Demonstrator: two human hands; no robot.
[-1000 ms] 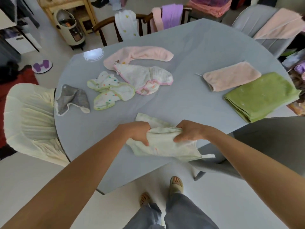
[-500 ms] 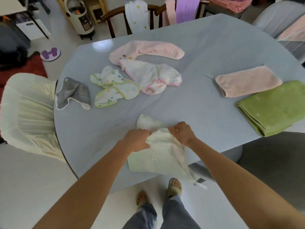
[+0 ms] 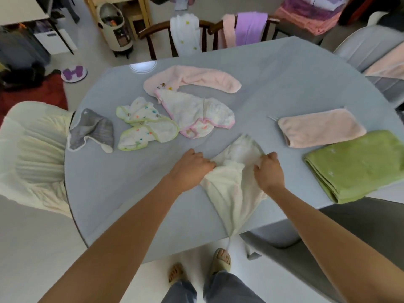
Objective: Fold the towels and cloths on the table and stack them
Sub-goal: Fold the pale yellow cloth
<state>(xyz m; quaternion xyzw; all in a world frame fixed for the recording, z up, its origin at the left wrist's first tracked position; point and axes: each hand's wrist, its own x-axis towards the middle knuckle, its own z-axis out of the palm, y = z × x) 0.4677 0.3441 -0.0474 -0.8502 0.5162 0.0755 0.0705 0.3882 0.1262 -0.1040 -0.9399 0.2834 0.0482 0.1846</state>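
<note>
A pale cream cloth (image 3: 231, 191) lies near the front edge of the blue-grey table (image 3: 122, 186), its lower tip hanging over the edge. My left hand (image 3: 192, 166) grips its left side and my right hand (image 3: 269, 169) grips its right side, with the cloth bunched between them. A folded green towel (image 3: 358, 165) lies at the right, and a folded pink towel (image 3: 321, 127) sits just behind it. Unfolded pieces lie farther back: a long pink towel (image 3: 196, 78), a pink-trimmed white cloth (image 3: 196, 112), a green-trimmed dotted cloth (image 3: 146, 125) and a grey cloth (image 3: 91, 130).
A cream-covered chair (image 3: 32, 154) stands at the table's left. Wooden chairs (image 3: 153, 38) at the far side carry draped white, pink and purple cloths. A grey chair (image 3: 369, 47) with a pink towel is at the right. My feet in sandals (image 3: 220, 259) stand below the edge.
Both hands have carried the cream cloth away from the front edge, farther onto the table and to the right. More of it now rests on the table, spread between the hands.
</note>
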